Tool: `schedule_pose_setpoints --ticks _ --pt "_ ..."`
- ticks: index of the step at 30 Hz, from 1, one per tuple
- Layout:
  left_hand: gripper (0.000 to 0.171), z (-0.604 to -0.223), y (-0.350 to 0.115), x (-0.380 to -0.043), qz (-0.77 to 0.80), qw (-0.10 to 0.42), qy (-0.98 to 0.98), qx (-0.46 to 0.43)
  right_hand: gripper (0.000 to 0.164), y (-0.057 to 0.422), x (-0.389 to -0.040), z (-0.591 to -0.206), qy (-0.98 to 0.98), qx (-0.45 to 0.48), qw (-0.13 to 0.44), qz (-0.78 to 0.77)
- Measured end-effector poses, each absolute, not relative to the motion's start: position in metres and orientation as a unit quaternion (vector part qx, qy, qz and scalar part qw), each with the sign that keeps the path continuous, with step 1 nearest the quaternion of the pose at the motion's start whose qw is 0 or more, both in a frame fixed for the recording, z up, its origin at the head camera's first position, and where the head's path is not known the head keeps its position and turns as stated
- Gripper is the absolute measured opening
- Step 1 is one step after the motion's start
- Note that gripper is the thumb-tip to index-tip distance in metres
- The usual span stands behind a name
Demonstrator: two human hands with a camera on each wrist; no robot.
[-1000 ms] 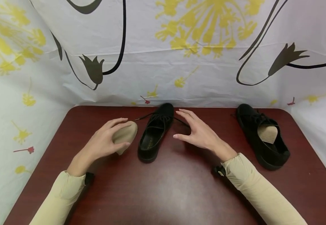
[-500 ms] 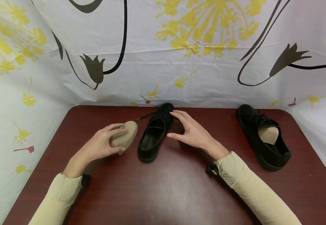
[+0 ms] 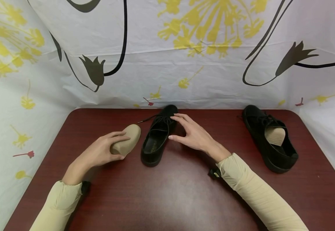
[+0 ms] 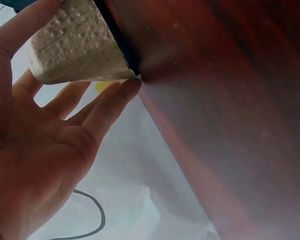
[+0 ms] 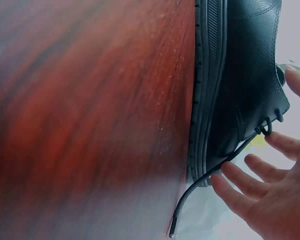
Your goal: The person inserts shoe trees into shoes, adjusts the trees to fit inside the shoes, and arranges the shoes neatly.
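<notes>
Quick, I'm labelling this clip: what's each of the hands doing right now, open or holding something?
Left hand: holding the beige insert between fingers and thumb.
Right hand: open beside the middle black shoe; whether it touches can't be told.

Head view downward, right wrist sharing shoe (image 5: 235, 85)

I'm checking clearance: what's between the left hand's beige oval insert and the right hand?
A black lace-up shoe and some dark-red tabletop, in the head view.
</notes>
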State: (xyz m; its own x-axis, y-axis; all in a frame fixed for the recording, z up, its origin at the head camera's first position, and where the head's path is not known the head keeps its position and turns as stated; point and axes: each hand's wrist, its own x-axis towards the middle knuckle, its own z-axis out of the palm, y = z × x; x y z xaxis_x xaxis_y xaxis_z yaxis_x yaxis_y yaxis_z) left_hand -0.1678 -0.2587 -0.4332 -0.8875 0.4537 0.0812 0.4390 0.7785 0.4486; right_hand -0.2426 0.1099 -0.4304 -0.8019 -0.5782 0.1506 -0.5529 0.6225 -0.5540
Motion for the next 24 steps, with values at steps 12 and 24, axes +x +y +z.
schedule_pose_setpoints --ticks 12,24 --pt "0.067 -0.4310 -0.2577 -0.1654 0.230 0.009 0.945 0.232 0.072 0.1105 -0.2403 -0.4311 0.900 -0.313 0.015 -0.304" --pt "0.065 -0.4286 -0.2570 -0.1681 0.260 -0.002 0.937 0.233 0.063 0.1102 -0.2411 -0.4303 0.899 -0.318 -0.003 -0.301"
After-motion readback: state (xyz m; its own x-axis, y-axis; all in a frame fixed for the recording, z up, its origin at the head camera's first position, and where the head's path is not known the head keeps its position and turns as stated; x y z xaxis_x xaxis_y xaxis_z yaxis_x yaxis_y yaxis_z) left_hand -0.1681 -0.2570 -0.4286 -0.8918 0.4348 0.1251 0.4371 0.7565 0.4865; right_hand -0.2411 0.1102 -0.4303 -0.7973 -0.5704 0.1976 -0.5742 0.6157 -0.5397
